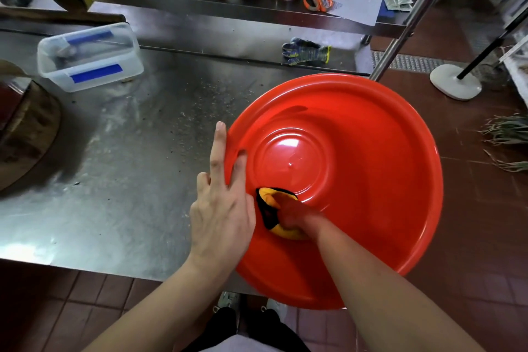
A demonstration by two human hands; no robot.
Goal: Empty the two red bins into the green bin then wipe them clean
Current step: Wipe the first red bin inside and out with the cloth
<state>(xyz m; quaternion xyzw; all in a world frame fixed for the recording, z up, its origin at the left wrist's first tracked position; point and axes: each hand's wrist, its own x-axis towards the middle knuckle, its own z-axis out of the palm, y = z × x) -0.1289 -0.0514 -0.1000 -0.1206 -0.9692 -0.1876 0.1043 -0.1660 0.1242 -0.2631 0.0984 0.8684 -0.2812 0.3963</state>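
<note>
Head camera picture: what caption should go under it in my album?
Right hand wiping the red bin with a cloth, left hand steadying.

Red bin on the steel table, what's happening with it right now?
A person is wiping the red bin, which sits at the edge of the steel table and overhangs it. The right hand presses a yellow and black cloth against the inside, near the bottom. The left hand steadies the rim, fingers straight. The bin looks empty. No green bin or second red bin is in view.
</note>
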